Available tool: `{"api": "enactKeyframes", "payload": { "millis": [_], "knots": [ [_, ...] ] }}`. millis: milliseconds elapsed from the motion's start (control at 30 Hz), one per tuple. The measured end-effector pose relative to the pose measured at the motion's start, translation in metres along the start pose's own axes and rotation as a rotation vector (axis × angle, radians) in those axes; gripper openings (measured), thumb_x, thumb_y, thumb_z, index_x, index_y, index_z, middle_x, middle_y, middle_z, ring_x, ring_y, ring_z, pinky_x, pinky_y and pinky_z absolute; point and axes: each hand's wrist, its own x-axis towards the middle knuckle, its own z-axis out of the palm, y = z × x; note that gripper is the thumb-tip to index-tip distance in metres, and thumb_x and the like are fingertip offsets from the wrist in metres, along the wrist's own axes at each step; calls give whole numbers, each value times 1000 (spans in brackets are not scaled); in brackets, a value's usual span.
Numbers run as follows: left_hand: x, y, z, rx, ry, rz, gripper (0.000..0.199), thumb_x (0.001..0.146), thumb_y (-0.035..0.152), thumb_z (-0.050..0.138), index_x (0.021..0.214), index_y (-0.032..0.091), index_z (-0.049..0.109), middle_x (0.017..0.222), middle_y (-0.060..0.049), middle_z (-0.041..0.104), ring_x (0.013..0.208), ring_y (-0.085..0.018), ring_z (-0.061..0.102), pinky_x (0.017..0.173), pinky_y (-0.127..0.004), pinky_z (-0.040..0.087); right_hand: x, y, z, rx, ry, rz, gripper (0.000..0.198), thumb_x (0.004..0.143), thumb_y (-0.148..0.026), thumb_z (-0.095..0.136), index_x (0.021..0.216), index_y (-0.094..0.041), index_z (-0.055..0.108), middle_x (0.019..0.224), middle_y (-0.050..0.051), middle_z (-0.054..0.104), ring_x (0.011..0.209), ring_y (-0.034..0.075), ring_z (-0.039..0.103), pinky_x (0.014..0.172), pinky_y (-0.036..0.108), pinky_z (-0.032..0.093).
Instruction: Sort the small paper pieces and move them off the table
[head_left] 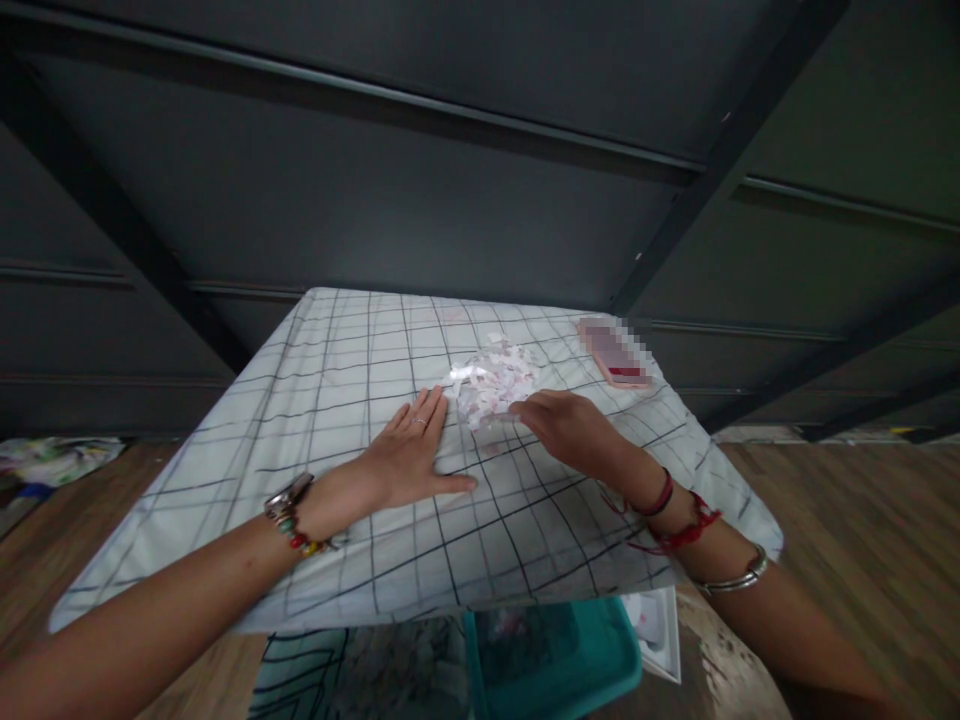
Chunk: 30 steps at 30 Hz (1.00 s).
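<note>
White cloth (345, 345) with a dark grid pattern covers the table in front of you, and a clear plastic packet (491, 385) of white, faintly pinkish scraps sits on it, near the middle. Your right hand (566, 430) is at the packet's near right edge, thumb and fingers drawn together on the plastic; the other fingers are mostly hidden behind the back of your hand. Your left hand (409, 465) lies palm down on the cloth, fingers stretched out, thumb spread well away from them, holding nothing, its fingertips just beside the packet. You wear a ring (420, 421), a watch (289, 494) and a bead bracelet (296, 530) on the left, red cords (697, 525) and a silver bangle (742, 576) on the right. Beyond your right hand, a phone (613, 352), partly pixelated, lies near the table's far right corner. Below the near edge you have a teal basin (630, 665) and, just beside it, a white box (667, 645). Dark panels (412, 190) stand behind the table.
</note>
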Motion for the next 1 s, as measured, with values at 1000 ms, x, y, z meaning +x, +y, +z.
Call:
{"api": "enactKeyframes", "payload": {
  "millis": [1000],
  "knots": [
    [1,3,-2,21,-25,-5,115,65,82,29,138,-4,9,145,-21,4,133,-35,1,107,-44,9,-3,-11,-3,-106,-1,57,23,84,-10,39,97,-13,59,77,5,60,71,15,52,62,27,35]
  ]
}}
